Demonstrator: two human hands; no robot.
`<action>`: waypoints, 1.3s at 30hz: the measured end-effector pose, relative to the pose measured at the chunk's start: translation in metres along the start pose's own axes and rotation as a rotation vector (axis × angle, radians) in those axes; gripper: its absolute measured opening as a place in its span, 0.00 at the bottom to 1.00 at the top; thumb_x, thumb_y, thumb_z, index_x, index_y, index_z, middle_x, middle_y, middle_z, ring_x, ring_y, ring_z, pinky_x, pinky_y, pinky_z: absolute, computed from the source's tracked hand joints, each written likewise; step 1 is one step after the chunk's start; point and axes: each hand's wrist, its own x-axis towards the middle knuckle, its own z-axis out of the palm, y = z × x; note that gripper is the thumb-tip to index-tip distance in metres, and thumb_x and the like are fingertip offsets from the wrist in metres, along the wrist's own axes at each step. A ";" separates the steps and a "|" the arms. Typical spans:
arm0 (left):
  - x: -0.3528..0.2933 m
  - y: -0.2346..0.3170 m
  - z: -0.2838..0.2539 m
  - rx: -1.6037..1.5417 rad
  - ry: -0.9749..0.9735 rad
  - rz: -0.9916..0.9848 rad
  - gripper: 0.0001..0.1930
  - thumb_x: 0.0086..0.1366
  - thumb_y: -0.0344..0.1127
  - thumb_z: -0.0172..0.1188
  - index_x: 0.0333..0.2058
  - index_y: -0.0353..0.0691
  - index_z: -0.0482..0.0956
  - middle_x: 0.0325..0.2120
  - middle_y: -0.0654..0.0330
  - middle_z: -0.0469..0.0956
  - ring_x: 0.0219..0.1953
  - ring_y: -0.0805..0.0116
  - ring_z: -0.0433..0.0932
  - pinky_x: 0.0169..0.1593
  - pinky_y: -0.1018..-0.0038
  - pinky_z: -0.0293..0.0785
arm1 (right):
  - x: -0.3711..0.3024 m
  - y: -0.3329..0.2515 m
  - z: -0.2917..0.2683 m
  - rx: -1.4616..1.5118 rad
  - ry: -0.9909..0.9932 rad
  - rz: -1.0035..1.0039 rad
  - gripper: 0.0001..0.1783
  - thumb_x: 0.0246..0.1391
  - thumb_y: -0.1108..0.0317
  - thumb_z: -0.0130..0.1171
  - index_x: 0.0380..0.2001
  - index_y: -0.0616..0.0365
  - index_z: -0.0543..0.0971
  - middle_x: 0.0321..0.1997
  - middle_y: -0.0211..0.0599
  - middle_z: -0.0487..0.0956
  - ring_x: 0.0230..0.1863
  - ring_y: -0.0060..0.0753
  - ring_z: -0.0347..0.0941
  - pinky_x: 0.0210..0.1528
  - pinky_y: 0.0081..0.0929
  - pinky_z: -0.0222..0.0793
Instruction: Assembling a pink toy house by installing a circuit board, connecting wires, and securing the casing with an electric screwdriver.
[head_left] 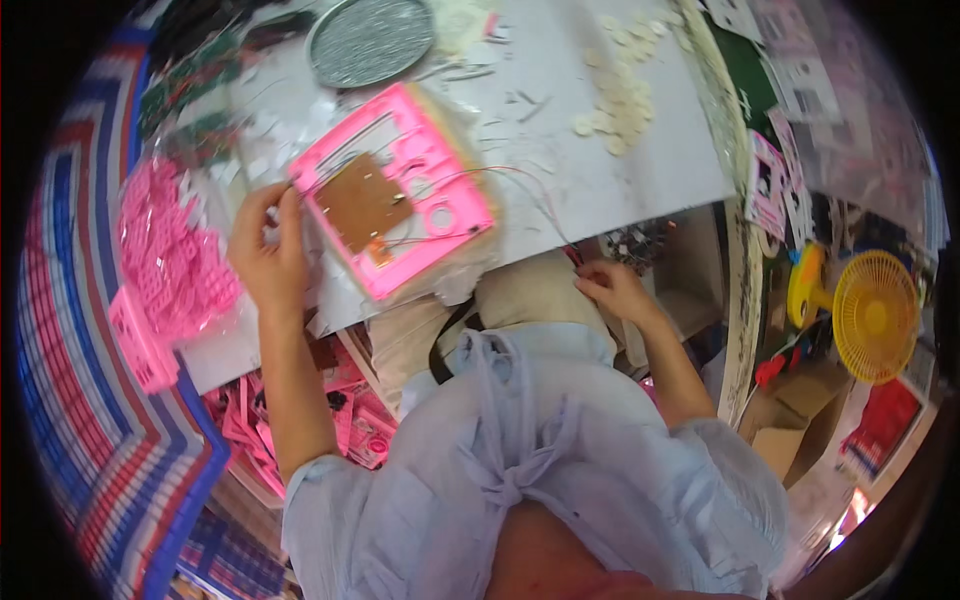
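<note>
A pink plastic housing (420, 160) lies tilted on the white table, with a flat brown circuit board (358, 205) inside its left half. My left hand (268, 250) has thumb and forefinger closed at the housing's left corner; the exact contact is small in view. Thin red wires (525, 172) leave the housing and arc rightward to the table's front edge. There my right hand (615, 288) pinches their dark end with closed fingertips. Under the housing is a pale pad (492, 240) in clear plastic wrapping.
A round grey tray (372, 42) stands behind the housing. Whitish discs (625, 95) lie scattered at the back right. At left sits a clear bag of pink parts (165, 245) beside a pink basket (142, 338). A yellow fan (875, 315) stands far right.
</note>
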 end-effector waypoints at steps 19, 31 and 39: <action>0.011 -0.022 -0.014 0.014 0.000 0.049 0.08 0.69 0.29 0.63 0.44 0.31 0.82 0.49 0.55 0.77 0.42 0.73 0.78 0.44 0.79 0.75 | 0.084 0.171 0.099 -0.072 0.017 0.000 0.18 0.62 0.56 0.52 0.41 0.56 0.84 0.40 0.52 0.83 0.41 0.55 0.80 0.46 0.44 0.73; 0.023 0.040 0.007 0.318 -0.117 0.435 0.07 0.69 0.27 0.60 0.43 0.32 0.81 0.53 0.50 0.78 0.56 0.56 0.75 0.60 0.63 0.70 | 0.087 0.265 0.185 0.446 0.191 0.051 0.19 0.62 0.68 0.47 0.51 0.56 0.82 0.55 0.52 0.81 0.55 0.46 0.78 0.59 0.40 0.70; 0.010 0.012 0.004 0.211 -0.049 0.065 0.06 0.67 0.26 0.62 0.41 0.33 0.83 0.36 0.58 0.84 0.41 0.69 0.80 0.50 0.72 0.74 | 0.074 0.130 0.086 0.317 0.073 -0.076 0.22 0.64 0.62 0.57 0.56 0.63 0.78 0.53 0.53 0.82 0.57 0.45 0.78 0.59 0.36 0.70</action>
